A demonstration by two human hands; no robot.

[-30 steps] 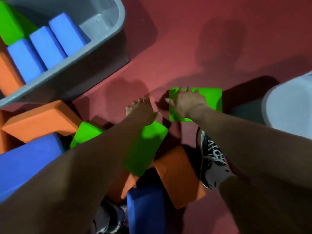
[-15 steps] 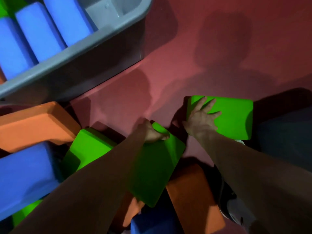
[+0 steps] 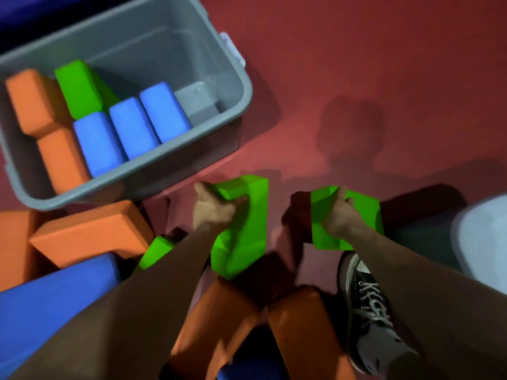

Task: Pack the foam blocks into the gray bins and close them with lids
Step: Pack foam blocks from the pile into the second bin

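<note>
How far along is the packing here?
Done: the gray bin holds packed blocks, blue, orange and green, with room left. In hand: left hand grips a large green block, right hand a smaller green block. Left: loose orange blocks and a blue block on the floor; no lid on.

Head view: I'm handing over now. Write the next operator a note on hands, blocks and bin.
Left hand grips a green block; right hand grips a second green block, both near the gray bin.
Done: three blue blocks, orange blocks and a packed green block sit in the bin.
Left: bin both held blocks, then the loose orange block, large blue block and others; fit a lid.
</note>
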